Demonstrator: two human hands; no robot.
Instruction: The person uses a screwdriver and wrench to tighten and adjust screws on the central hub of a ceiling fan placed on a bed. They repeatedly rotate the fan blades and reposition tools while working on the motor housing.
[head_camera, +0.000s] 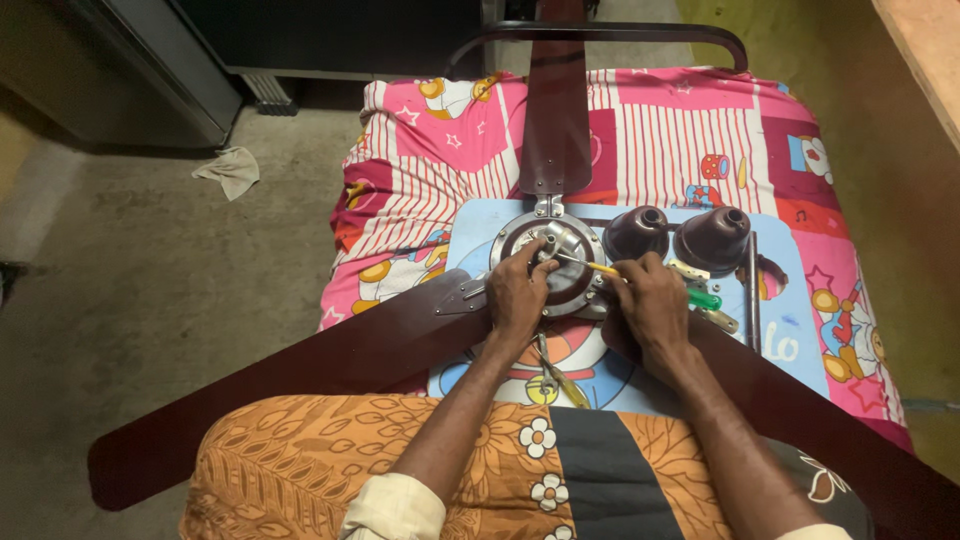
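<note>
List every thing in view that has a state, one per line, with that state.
Ceiling fan motor: lying flat on the bed, blades attached.
Left hand: gripping the motor hub.
Right hand: holding a screwdriver.
Screwdriver: tip at the hub, nearly level.
Two brown canopy cups: off the fan, standing side by side.
Metal rod: detached, lying flat.
Cloth: crumpled on the floor.

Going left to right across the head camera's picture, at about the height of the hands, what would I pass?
Rag on the floor → left fan blade → left hand on the motor hub → right hand holding a screwdriver → two brown cup covers → metal rod.
</note>
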